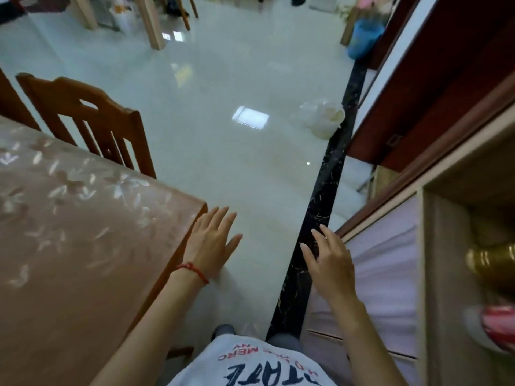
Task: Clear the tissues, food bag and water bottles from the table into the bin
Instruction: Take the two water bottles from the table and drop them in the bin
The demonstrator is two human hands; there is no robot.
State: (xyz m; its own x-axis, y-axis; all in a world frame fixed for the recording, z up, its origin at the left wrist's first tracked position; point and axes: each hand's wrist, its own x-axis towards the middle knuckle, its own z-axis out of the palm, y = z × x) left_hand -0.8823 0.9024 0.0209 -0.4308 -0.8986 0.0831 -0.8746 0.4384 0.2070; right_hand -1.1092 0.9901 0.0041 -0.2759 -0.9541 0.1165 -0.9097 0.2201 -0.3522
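Note:
My left hand point(212, 242) is open and holds nothing; it hovers beside the corner of the table point(83, 232), which has a pinkish floral cover. My right hand point(330, 261) is open too, fingers spread, above the dark floor strip. A bin lined with a white bag point(323, 117) stands on the floor ahead, by the wall. A blue bin point(362, 37) with things in it stands farther off at the right. No tissues, food bag or bottles show on the visible part of the table.
A wooden chair point(92, 118) is pushed in at the table's far side. A red-brown door point(446, 87) and a shelf unit with a pink curtain point(390, 268) line the right. Glossy white floor point(223, 149) stretches ahead.

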